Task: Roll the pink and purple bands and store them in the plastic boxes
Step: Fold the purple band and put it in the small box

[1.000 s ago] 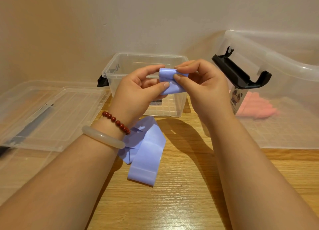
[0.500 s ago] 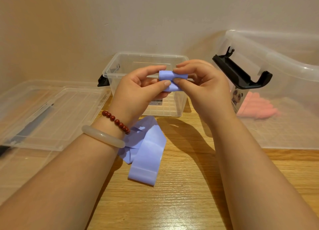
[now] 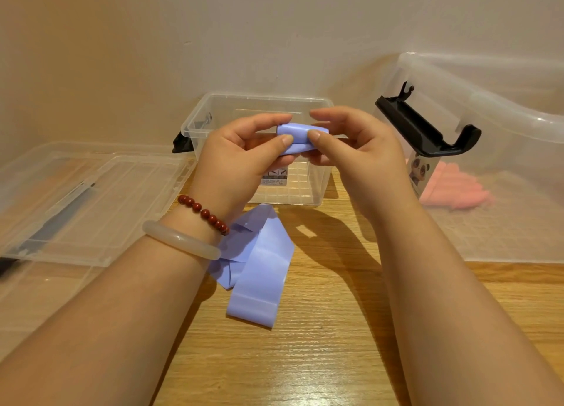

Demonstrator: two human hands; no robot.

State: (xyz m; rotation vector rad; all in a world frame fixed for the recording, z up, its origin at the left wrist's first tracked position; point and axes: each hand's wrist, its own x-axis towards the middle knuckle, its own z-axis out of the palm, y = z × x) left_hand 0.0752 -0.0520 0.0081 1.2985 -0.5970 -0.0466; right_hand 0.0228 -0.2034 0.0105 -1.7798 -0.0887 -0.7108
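Note:
A purple band roll (image 3: 300,137) is held in the air in front of the small clear box (image 3: 195,122). My left hand (image 3: 241,158) pinches its left end between thumb and fingers. My right hand (image 3: 354,149) pinches its right end the same way. More purple bands (image 3: 259,271) lie flat and partly folded on the wooden table below my left wrist. Rolled pink bands (image 3: 457,192) lie inside the large clear box (image 3: 503,125) at the right.
The large box has a raised black latch handle (image 3: 424,131) facing my right hand. A clear lid (image 3: 76,198) lies flat at the left. The small box stands against the wall. Bare wooden tabletop (image 3: 320,344) stretches in front.
The roll has turned a little between my fingers and looks tighter; both hands stay in place in front of the small box.

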